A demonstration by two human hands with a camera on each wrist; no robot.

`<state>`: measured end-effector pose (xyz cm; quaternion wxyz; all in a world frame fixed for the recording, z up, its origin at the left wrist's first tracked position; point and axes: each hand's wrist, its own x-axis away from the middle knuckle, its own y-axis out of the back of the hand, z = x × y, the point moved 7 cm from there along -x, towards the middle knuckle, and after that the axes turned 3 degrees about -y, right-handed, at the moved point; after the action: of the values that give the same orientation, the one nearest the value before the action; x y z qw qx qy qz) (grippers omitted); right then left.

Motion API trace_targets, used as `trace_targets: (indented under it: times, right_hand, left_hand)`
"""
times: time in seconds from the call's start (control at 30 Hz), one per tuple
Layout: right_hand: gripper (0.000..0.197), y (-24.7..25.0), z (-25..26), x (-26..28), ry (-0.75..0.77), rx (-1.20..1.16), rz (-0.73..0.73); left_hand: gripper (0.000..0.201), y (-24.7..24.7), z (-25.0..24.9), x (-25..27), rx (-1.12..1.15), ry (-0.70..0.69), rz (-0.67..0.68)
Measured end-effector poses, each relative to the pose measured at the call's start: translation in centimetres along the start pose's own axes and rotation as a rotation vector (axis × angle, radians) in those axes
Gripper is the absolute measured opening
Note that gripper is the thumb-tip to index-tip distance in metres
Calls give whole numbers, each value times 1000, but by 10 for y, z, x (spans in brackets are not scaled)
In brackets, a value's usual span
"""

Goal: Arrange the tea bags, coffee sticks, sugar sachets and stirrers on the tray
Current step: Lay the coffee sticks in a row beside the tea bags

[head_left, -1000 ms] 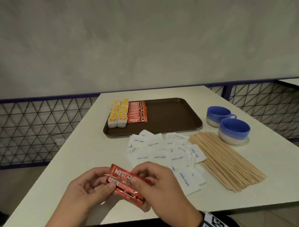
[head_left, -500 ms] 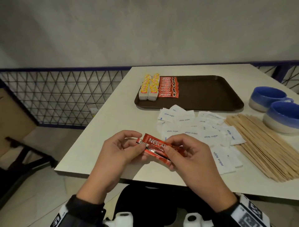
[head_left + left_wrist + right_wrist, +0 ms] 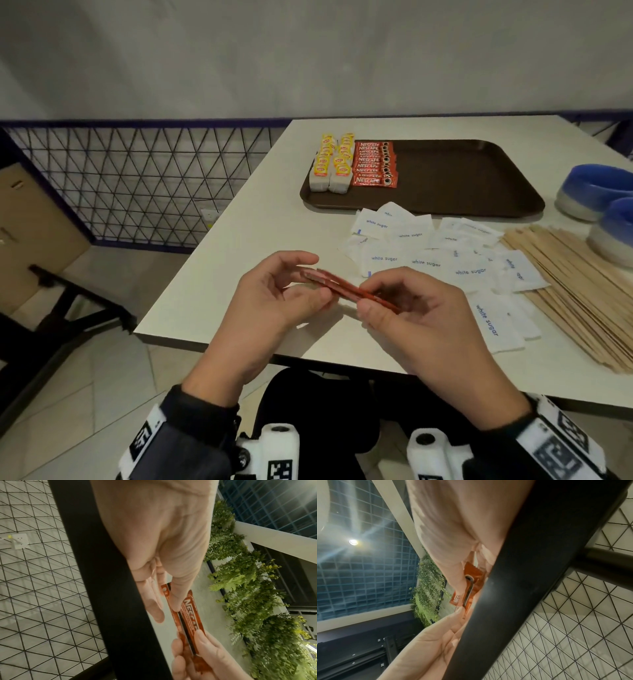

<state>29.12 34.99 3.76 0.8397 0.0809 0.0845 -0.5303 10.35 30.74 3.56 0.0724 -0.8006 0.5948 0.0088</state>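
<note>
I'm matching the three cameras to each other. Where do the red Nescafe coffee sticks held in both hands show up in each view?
Head: red Nescafe coffee sticks at lower centre, between left hand and right hand.
Left wrist: lower centre-right, below the left fingers, logo readable.
Right wrist: centre, mostly hidden by the right hand.
Shared landmark: the black triangular wire fence.

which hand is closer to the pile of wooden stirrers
Right. The right hand grips the coffee sticks just left of the stirrers, with sugar sachets between. The left hand is farther left, at the sticks' other end.
</note>
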Motion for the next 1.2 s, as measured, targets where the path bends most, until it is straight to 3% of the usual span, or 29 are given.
trace_targets:
  times: [0.1,0.27,0.43,0.63,0.7,1.03,1.2]
  right_hand:
    - [27,2,7,1,84,58,-11]
    - [22,5,5,-1,104,61,-79]
    - [19,4,0,-1,83,72,-54]
    - [4,15,-7,-4,42,27,-183]
    - [7,18,-7,-5,28,-5,-220]
    - [14,13,-11,-6,-17,-35,-141]
    - [17,6,-15,-5,-15,-95,-57]
  left_hand:
    - [41,-2,0,0,35,30,10]
    - [43,-4,-1,3,173,86,146]
    - [30,-3,0,3,85,60,118]
    - [20,-2,1,4,71,68,104]
    - [20,-4,1,4,61,71,111]
    - [44,-7,0,4,59,100,145]
    - [44,-8,2,4,52,102,149]
